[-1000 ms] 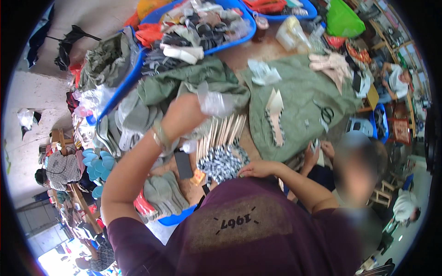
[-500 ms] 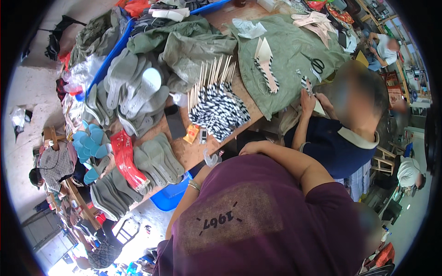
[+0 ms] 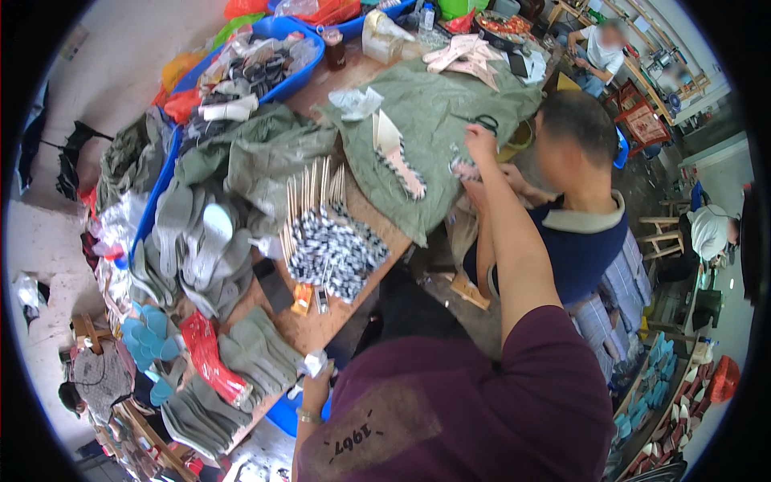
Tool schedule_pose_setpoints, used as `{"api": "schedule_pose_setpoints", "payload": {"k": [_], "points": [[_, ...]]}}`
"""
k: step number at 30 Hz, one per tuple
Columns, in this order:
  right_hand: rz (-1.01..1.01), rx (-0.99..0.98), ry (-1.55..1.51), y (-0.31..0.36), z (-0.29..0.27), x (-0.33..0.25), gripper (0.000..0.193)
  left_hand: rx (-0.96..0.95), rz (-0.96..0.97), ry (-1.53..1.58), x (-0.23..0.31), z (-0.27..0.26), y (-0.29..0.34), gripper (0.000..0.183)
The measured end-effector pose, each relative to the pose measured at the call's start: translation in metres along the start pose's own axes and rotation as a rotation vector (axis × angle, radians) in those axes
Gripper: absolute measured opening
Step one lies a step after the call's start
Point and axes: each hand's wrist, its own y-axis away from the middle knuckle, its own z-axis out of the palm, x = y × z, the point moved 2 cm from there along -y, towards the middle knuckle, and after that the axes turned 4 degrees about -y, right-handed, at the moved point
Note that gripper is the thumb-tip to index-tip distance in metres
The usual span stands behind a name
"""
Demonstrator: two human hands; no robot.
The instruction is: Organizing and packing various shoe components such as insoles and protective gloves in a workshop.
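Observation:
My right arm reaches forward past the co-worker, and my right hand [image 3: 480, 146] is closed at the handles of black scissors [image 3: 484, 122] over the green cloth [image 3: 434, 96]. Just below it the co-worker's hands hold a small piece with a black-and-white striped edge [image 3: 464, 169]. My left hand [image 3: 318, 384] is down by the table's near edge, its fingers closed on a crumpled piece of whitish plastic [image 3: 313, 363]. A pink sole-shaped piece with striped edging [image 3: 399, 167] lies on the cloth, left of the scissors.
A pile of striped-edged pieces [image 3: 333, 253] lies on the table. Grey soles [image 3: 193, 233], a red packet [image 3: 210, 357] and blue pieces [image 3: 148, 337] are at the left. The co-worker [image 3: 574, 217] sits close at my right. A blue tub [image 3: 277, 40] stands at the back.
My right hand has moved from against my body out to the scissors, which have shifted slightly. My left hand still holds the plastic, now lower in view. The view has swung right.

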Motion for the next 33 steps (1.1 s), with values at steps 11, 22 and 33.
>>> {"api": "schedule_pose_setpoints", "payload": {"k": [11, 22, 33], "points": [[0.013, -0.176, 0.621, -0.117, 0.072, 0.13, 0.021, 0.142, -0.458, 0.523, 0.09, -0.088, -0.099, 0.026], [-0.23, -0.191, 0.575, -0.138, 0.06, 0.117, 0.021, 0.205, -0.211, 0.334, 0.17, -0.168, -0.219, 0.03], [0.296, -0.432, -0.778, -0.11, 0.137, -0.053, 0.035, 0.582, 0.012, -0.323, 0.177, -0.292, -0.457, 0.032]]}}
